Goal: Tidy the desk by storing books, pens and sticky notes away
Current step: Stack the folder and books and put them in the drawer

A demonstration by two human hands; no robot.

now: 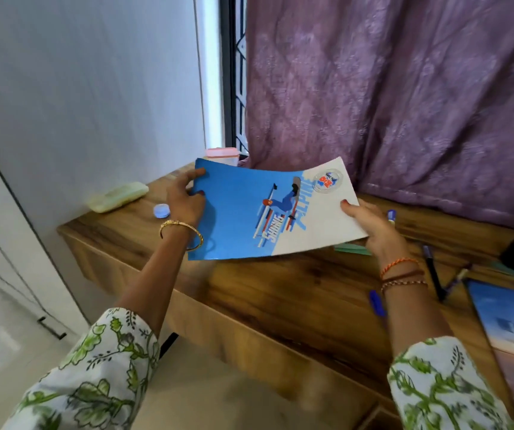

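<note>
Both hands hold a thin blue and white book (skier artwork on its cover) just above the wooden desk, and the cover bows slightly between them. The left hand pinches the book's left edge, thumb on the cover and fingers behind. The right hand grips the right edge, thumb on top.

On the desk to the left lie a pale green case and a small blue cap, close to the left hand. A pink-lidded jar stands at the far edge, behind the book. Green sticky notes peek out under the right hand. To the right lie several pens: a blue pen near the right wrist, a dark pen further right. A second book rests at the near right. A purple curtain hangs behind the desk.
</note>
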